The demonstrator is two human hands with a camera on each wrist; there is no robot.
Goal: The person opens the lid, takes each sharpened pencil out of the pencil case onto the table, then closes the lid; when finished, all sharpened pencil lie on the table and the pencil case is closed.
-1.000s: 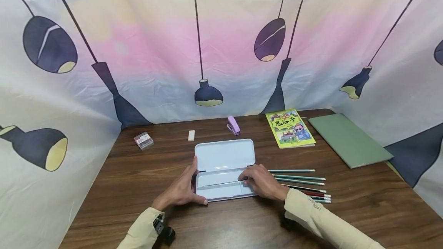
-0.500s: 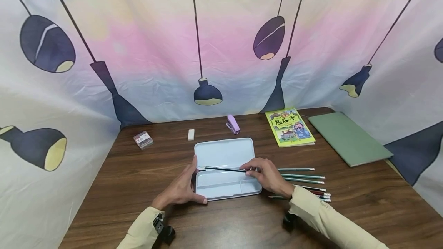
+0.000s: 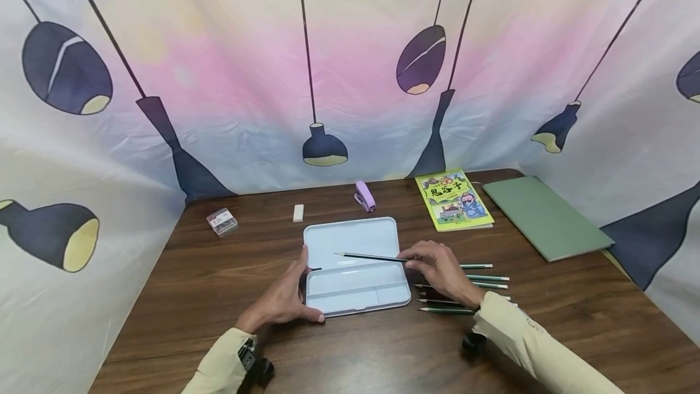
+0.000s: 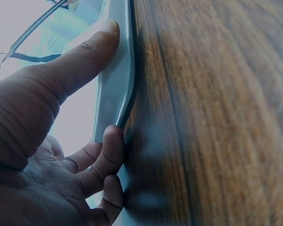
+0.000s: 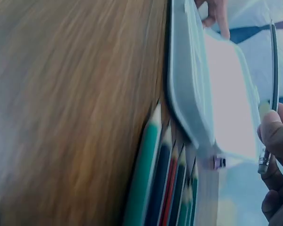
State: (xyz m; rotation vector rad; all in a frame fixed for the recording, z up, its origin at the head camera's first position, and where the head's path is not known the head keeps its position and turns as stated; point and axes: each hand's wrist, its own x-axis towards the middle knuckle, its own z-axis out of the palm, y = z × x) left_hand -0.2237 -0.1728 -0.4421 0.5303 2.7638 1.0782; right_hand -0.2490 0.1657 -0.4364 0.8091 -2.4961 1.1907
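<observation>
A pale blue pencil case (image 3: pixel 355 287) lies with its lid (image 3: pixel 350 242) folded back on the table. My left hand (image 3: pixel 284 297) holds its left end, the thumb along the front edge and the fingers at the side. In the left wrist view, fingertips (image 4: pixel 114 141) touch the case's corner. Above the case, my right hand (image 3: pixel 437 266) pinches a dark pencil (image 3: pixel 372 256) near its eraser end, the point facing left. The case's compartments look bare. Several pencils (image 3: pixel 445 310) lie right of the case, partly hidden under the right hand and forearm.
Along the back of the table lie a small clear box (image 3: pixel 222 222), a white eraser (image 3: pixel 298 213), a purple stapler (image 3: pixel 364 196), a yellow-green book (image 3: pixel 454 200) and a green folder-like cover (image 3: pixel 547 216). A printed cloth (image 3: pixel 246 78) hangs behind the table.
My right hand has lifted the dark pencil out of the case and carried it up and to the right. The left hand has stayed on the case.
</observation>
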